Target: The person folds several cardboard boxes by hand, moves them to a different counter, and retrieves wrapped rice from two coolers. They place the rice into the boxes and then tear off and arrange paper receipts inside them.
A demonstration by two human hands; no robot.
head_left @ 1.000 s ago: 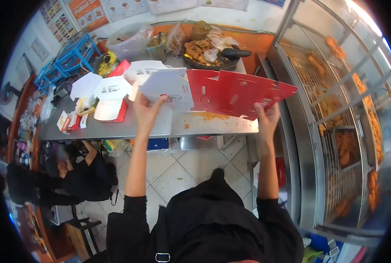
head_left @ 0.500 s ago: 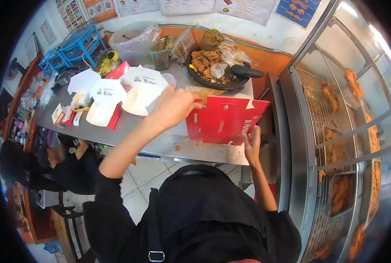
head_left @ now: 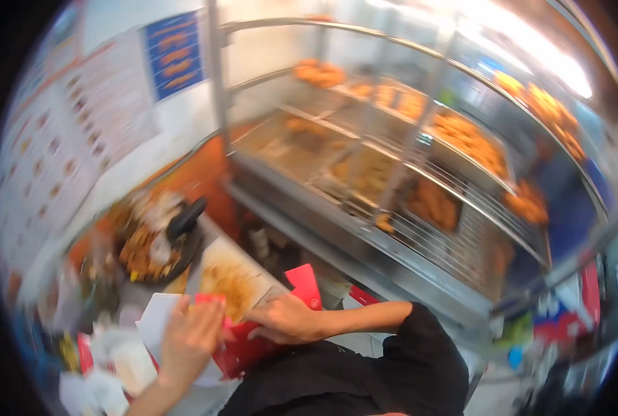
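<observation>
A red cardboard food box (head_left: 243, 350), partly unfolded with flaps standing up, is held close in front of my body. My left hand (head_left: 190, 340) grips its left side near a raised flap, fingers together and slightly blurred. On the other side, my right hand (head_left: 285, 319) closes round the box's upper edge, beside an upright red flap (head_left: 303, 284). Just beyond my hands lies a cutting board (head_left: 229, 267) with brown smears. A dark round stone mortar (head_left: 158, 249) holds crushed fried chicken, with a dark pestle (head_left: 186, 217) resting at its rim.
Folded boxes with white insides (head_left: 125, 360) stand at the lower left. Along the right runs a warming cabinet (head_left: 364, 243) with metal rails, racks and trays of fried chicken (head_left: 468, 142). Posters (head_left: 174, 55) hang on the left wall.
My view has swung right toward the cabinet. The red box has come nearer my body and is partly opened out into shape, both hands still on it.
</observation>
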